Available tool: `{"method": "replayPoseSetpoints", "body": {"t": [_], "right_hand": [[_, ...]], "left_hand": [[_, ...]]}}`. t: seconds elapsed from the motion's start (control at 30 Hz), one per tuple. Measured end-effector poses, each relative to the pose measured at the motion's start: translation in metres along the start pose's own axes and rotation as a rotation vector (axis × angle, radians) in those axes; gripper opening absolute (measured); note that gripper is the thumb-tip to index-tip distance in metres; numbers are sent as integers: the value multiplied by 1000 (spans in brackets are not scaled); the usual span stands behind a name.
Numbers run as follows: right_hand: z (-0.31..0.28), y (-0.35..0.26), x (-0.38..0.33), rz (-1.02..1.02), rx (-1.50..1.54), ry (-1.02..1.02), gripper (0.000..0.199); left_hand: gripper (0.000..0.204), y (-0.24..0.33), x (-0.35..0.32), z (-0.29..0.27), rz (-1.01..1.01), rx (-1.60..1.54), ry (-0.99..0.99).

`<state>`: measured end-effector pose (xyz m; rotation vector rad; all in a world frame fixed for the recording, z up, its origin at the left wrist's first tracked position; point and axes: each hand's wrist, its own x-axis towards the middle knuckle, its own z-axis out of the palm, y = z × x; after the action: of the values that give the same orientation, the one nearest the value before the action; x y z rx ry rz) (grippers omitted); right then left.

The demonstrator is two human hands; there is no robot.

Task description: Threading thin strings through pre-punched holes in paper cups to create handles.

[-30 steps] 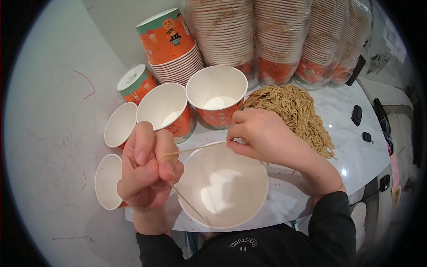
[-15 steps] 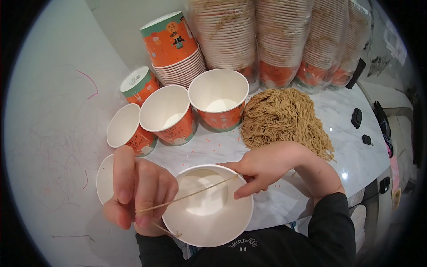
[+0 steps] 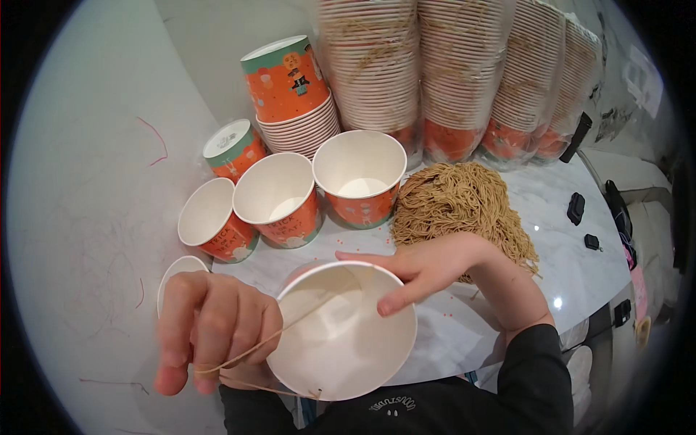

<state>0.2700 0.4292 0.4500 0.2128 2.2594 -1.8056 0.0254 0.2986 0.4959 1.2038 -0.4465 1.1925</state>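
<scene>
A white-lined paper bucket (image 3: 362, 359) is tipped toward me at the near edge of the table. A thin tan cord (image 3: 270, 392) runs from a small hole in its near rim to my left hand (image 3: 217, 315), whose fingers are closed on it. Another stretch of that cord crosses the bucket's mouth toward the far rim. My right hand (image 3: 424, 272) grips the bucket at its far right rim, thumb over the inside and fingers beyond the edge. The far end of the cord is hard to see by that rim.
A heap of tan cords (image 3: 460, 206) lies beyond my right hand. Orange paper buckets (image 3: 290, 226) stand at the left, some upright, one upside down. Behind them rise a stack of buckets (image 3: 301, 127) and tall bagged stacks (image 3: 457, 80). Small black objects (image 3: 576, 209) lie at the right.
My left hand has moved left and toward me, drawing the cord along. My right hand keeps its hold on the bucket, with its fingers shifted slightly left on the rim.
</scene>
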Motion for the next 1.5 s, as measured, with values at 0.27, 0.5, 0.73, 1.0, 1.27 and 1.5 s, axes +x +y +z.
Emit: {"method": "replayPoseSetpoints", "body": {"t": [0.27, 0.5, 0.73, 1.0, 1.27, 1.5], "right_hand": [[-1, 17, 5, 42, -171, 80, 99], [-17, -2, -30, 189, -475, 307, 62], [-15, -17, -28, 299, -589, 181, 43], [-12, -13, -34, -64, -422, 730, 51], [-14, -10, -14, -318, -539, 933, 82], [-11, 3, -22, -111, -604, 313, 106]], "left_hand": [[30, -8, 9, -15, -174, -45, -163], [28, -15, 17, 21, -842, 685, 249], [23, -7, 19, 5, -877, 910, 347], [27, -4, 9, -13, -675, 1031, 630], [69, 19, 8, -19, -556, 1714, 893], [111, 47, -5, -14, -686, 1678, 512]]}}
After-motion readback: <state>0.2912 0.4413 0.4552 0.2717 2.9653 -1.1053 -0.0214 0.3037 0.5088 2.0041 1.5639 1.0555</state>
